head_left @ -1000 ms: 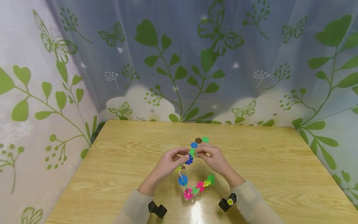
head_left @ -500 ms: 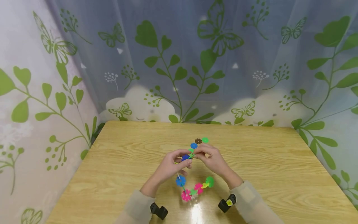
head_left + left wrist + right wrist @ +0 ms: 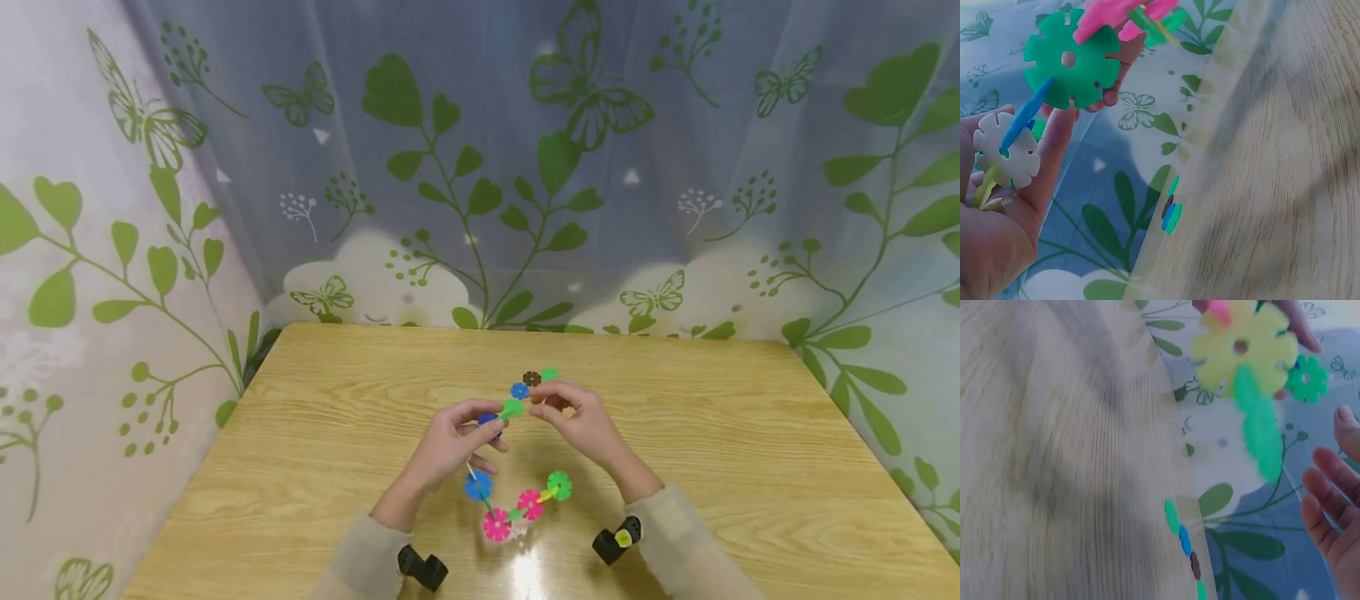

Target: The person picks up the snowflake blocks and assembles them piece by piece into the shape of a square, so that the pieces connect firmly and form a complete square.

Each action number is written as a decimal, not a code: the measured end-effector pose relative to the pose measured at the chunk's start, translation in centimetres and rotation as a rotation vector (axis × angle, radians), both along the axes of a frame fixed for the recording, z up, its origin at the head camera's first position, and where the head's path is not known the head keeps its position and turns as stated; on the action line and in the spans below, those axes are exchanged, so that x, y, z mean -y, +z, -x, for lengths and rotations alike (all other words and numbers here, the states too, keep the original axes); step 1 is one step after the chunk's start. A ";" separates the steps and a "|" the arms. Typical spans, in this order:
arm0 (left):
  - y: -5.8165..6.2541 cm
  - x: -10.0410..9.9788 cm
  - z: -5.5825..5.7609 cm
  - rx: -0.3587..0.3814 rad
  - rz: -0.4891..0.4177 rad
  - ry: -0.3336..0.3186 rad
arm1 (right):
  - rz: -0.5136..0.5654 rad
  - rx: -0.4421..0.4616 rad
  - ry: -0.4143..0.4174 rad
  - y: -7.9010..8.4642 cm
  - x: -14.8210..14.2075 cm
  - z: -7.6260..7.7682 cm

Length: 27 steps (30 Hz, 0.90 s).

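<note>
My left hand (image 3: 447, 442) pinches a dark blue snowflake disc (image 3: 487, 423) between thumb and fingers. A small green disc (image 3: 1307, 378) is slotted onto that blue one. From the same hand hangs a curved chain of interlocked discs, with a white disc (image 3: 1009, 151), a larger green disc (image 3: 1075, 59), a light blue disc (image 3: 477, 485), a pink disc (image 3: 497, 525) and a yellow disc (image 3: 1235, 347) in it. A bright green disc (image 3: 558, 485) is at its far end. Close to the held green disc, my right hand (image 3: 583, 421) has loosely bent fingers and nothing in them.
Beyond the hands, a row of loose discs lies on the wooden table (image 3: 337, 433): a blue disc (image 3: 520, 391), a brown disc (image 3: 532, 379) and green ones at the ends. A patterned curtain (image 3: 480, 167) hangs behind the table's far edge.
My right fingers have let go of the green disc and drawn back to the right. The dark blue disc has shifted left in my left hand, and the chain swings slightly left.
</note>
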<state>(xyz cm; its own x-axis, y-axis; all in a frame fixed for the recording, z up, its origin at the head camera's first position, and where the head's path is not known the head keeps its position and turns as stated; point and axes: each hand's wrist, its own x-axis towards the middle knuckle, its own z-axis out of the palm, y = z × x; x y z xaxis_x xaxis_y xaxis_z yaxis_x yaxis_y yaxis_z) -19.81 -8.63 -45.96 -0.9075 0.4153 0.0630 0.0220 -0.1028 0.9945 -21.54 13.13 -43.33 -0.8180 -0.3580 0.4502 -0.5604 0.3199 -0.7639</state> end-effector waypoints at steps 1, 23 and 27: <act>0.0 0.1 0.0 0.003 -0.008 0.006 | -0.002 0.016 -0.017 -0.5 -0.2 0.4; 0.0 1.0 0.0 0.018 -0.019 0.065 | -0.110 0.170 -0.221 -4.5 -3.5 5.4; 0.0 1.1 0.0 0.013 -0.022 0.085 | -0.147 0.165 -0.242 -5.0 -3.6 6.5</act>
